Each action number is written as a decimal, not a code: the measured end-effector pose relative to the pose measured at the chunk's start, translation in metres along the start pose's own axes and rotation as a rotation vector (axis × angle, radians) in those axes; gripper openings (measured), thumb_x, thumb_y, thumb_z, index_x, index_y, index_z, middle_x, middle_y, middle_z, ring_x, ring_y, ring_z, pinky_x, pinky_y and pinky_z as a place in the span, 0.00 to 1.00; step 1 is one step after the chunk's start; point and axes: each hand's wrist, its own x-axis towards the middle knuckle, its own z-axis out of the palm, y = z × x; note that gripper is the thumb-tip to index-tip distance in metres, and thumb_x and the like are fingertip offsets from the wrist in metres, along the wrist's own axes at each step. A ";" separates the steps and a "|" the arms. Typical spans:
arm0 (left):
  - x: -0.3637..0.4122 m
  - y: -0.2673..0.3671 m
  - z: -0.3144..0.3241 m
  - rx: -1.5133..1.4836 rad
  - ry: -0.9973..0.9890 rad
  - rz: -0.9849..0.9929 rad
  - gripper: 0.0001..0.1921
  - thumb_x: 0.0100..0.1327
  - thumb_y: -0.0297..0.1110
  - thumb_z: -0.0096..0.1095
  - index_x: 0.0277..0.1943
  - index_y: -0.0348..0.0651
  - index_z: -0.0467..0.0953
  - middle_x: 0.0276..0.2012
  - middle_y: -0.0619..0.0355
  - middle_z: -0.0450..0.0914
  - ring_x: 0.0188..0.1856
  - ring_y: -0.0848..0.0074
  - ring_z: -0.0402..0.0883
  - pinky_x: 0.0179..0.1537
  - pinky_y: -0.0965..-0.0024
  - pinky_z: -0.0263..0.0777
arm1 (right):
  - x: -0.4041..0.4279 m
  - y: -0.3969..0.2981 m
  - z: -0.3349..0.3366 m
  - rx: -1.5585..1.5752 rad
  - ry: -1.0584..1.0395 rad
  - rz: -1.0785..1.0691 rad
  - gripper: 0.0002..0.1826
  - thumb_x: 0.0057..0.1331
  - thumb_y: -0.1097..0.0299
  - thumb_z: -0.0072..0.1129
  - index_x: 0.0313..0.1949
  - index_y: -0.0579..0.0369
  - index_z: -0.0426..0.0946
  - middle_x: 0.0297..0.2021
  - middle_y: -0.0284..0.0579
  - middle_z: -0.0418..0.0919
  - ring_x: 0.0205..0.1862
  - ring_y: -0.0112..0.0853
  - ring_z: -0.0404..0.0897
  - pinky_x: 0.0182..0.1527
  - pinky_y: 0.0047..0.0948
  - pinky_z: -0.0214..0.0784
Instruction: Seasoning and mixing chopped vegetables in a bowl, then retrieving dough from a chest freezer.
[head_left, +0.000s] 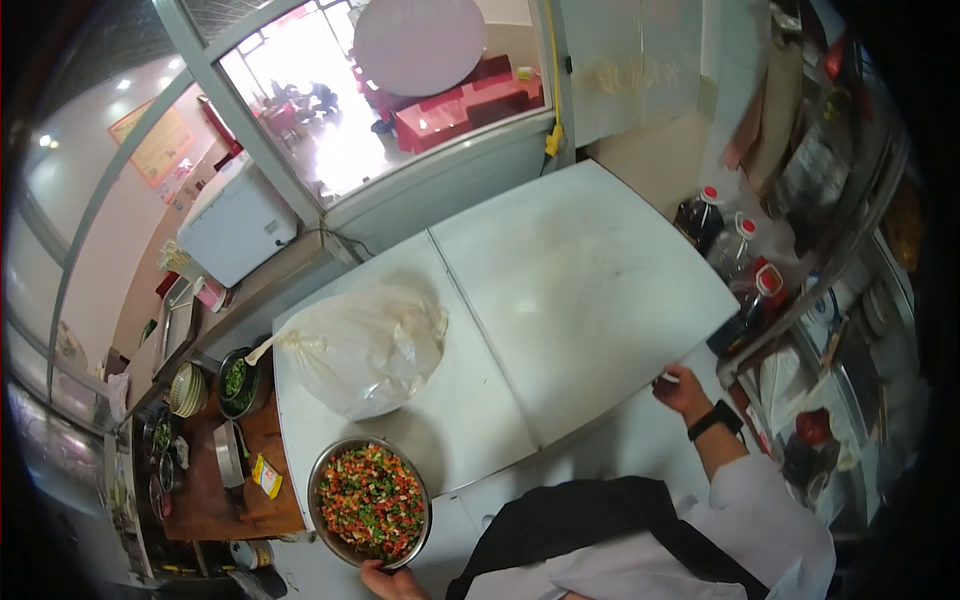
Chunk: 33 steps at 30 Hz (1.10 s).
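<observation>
My left hand (391, 582) holds the near rim of a round metal bowl (427, 517). The bowl is full of finely diced vegetables (371, 499) in red, orange, green and white. It overlaps the front left corner of a white two-panel top (600, 262), which looks like chest freezer lids. My right hand (681, 391) is at the front edge of the right panel, fingers curled around something small and pale. Whether that is a handle on the edge or a loose thing, I cannot tell. A knotted, bulging translucent plastic bag (367, 352) rests on the left panel.
To the left, a brown wooden board (199, 480) carries a cleaver (229, 454), a yellow packet (267, 476), stacked bowls (189, 390) and a pot of chopped greens (244, 386). Red-capped bottles (739, 240) stand along the right side. A window frame (442, 161) rises behind.
</observation>
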 end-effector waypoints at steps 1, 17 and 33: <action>-0.006 -0.005 0.004 -0.015 0.001 0.015 0.23 0.37 0.19 0.47 0.43 0.25 0.66 0.40 0.48 0.71 0.41 0.63 0.71 0.41 0.65 0.68 | -0.001 -0.001 0.001 -0.026 0.018 0.023 0.09 0.49 0.69 0.55 0.29 0.56 0.66 0.33 0.46 0.68 0.34 0.40 0.69 0.37 0.38 0.66; 0.057 -0.101 -0.034 0.201 -0.258 0.490 0.26 0.51 0.53 0.52 0.39 0.36 0.59 0.34 0.52 0.68 0.31 0.75 0.68 0.32 0.74 0.64 | 0.026 -0.012 0.012 0.108 -0.156 0.204 0.07 0.53 0.73 0.51 0.33 0.58 0.68 0.34 0.46 0.72 0.37 0.36 0.72 0.44 0.34 0.66; -0.019 -0.005 0.049 -0.205 0.060 0.008 0.27 0.35 0.20 0.41 0.47 0.29 0.66 0.42 0.51 0.70 0.45 0.64 0.69 0.47 0.66 0.65 | -0.004 0.001 0.053 -0.060 -0.069 0.081 0.11 0.62 0.62 0.46 0.41 0.54 0.66 0.38 0.42 0.73 0.42 0.36 0.72 0.48 0.36 0.64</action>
